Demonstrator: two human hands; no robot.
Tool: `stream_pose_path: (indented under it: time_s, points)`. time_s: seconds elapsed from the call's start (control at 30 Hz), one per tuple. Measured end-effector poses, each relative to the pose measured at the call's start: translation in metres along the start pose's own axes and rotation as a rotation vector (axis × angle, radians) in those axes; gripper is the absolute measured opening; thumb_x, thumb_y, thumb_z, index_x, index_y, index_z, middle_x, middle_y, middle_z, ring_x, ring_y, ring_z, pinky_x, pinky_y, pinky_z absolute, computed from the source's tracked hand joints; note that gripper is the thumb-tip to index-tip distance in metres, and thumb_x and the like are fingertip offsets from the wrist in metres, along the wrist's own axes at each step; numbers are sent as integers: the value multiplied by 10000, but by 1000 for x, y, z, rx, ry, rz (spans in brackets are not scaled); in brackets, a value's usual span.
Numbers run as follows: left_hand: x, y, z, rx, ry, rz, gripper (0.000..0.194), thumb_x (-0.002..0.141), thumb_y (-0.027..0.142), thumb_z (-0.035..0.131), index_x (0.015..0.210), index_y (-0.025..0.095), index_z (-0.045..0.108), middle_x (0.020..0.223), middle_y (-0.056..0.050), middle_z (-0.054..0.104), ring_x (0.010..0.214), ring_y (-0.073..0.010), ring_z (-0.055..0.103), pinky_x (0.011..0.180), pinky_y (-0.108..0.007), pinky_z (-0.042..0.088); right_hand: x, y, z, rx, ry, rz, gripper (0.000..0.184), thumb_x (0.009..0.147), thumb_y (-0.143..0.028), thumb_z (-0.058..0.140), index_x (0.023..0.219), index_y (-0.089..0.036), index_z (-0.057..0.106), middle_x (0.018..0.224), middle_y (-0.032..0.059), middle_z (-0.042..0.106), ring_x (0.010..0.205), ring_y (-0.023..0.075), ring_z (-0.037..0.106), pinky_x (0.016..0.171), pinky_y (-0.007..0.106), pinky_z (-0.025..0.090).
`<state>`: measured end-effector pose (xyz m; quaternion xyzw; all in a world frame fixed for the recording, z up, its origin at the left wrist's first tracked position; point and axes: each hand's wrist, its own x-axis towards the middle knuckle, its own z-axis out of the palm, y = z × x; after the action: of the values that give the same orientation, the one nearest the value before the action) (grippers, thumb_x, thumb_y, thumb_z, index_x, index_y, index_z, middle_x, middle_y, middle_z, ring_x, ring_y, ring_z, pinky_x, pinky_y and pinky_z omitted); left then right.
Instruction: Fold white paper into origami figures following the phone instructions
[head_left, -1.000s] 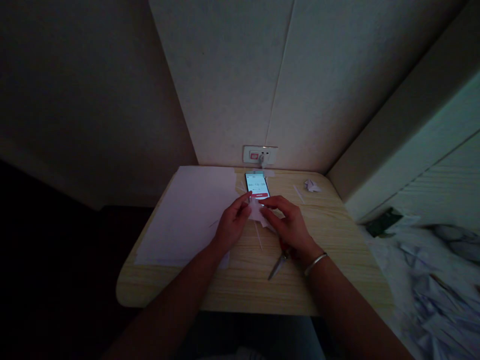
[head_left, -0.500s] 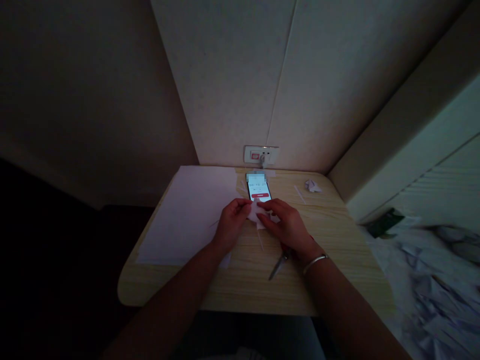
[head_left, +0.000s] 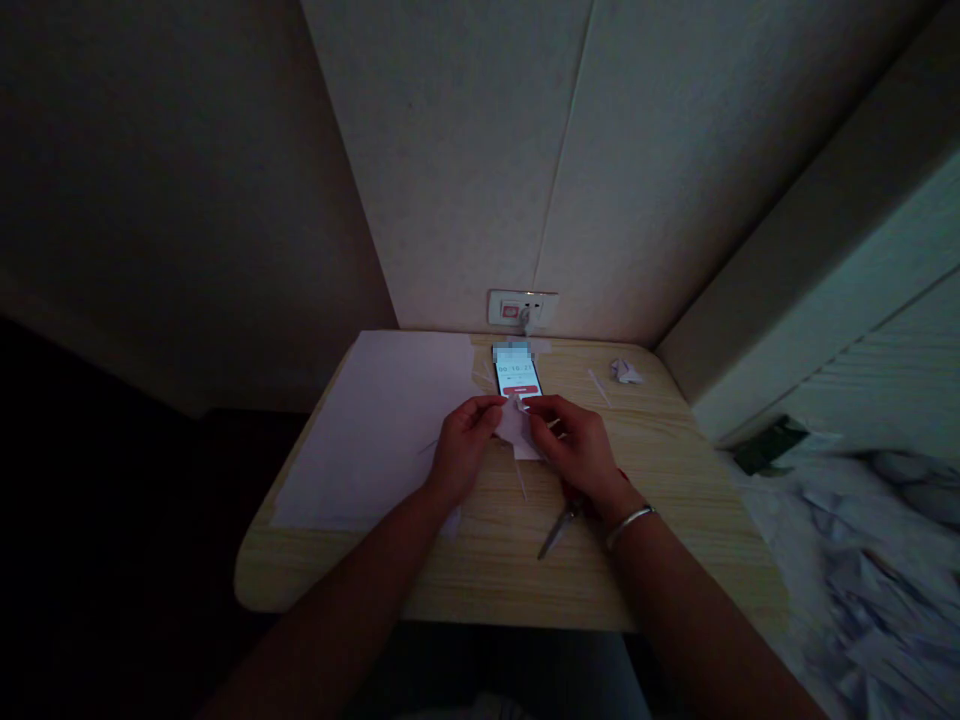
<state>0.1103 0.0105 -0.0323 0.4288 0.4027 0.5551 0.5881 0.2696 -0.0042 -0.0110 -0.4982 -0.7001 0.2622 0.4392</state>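
Between my fingers is a small piece of white paper [head_left: 513,424], held over the wooden table just in front of a lit phone [head_left: 517,372]. My left hand [head_left: 463,437] pinches its left side between thumb and fingers. On the other side, my right hand [head_left: 571,438] is closed with its fingertips at the paper's upper right edge, where a bit looks folded or crumpled. Scissors [head_left: 559,530] lie with their blades toward me, their red handles partly hidden under my right hand and wrist. A thin paper strip [head_left: 522,482] rests just below the held piece.
Large white paper sheets [head_left: 382,430] cover the left part of the table [head_left: 675,540]. At the back right sit a crumpled paper scrap [head_left: 625,371] and another narrow strip [head_left: 599,387]. A wall socket [head_left: 523,309] with a plug is behind the phone. Many paper pieces [head_left: 885,640] lie beyond the table's right side.
My right fingers have shifted on the small paper, with the thumb drawn back toward the right. More of the paper shows now, and its top edge looks more crumpled. My left hand has barely moved.
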Motion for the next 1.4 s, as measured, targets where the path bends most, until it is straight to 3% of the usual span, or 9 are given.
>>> stream_pose_path:
  time_s: [0.17,0.37,0.6,0.77,1.4]
  points:
    - [-1,6,1,60,-13,28,228,743,321,638,905,166,682,801,-20,674,692,-119,569,656,-230,445,1,-5,-1,212,-41,52,265,844,-337,563,1072,-229,645,849,28,663,682,143,588,555,248,464]
    - [-4,15,1,270,-42,103,168,763,281,606,862,182,699,815,-22,697,735,-150,588,693,-246,432,2,-2,-1,122,-120,-10,247,827,-339,594,1045,-246,665,868,35,660,723,156,586,608,271,461]
    - [-5,12,0,349,-65,122,170,781,280,579,857,187,700,821,-24,685,738,-156,579,678,-242,414,3,-6,-6,378,-208,198,184,786,-369,633,796,-193,582,682,-18,593,544,94,506,477,207,397]
    - [-6,11,0,330,-112,82,180,791,294,558,854,177,679,744,-11,654,648,-140,541,598,-230,391,5,-4,-12,495,-318,300,216,767,-370,646,770,-178,546,623,-30,578,503,84,502,466,203,418]
    - [-10,13,3,268,-130,87,202,815,334,536,872,176,648,693,12,589,610,-117,488,571,-218,365,5,-8,-2,695,-112,317,232,686,-281,740,737,-189,533,642,-57,550,518,66,494,471,185,424]
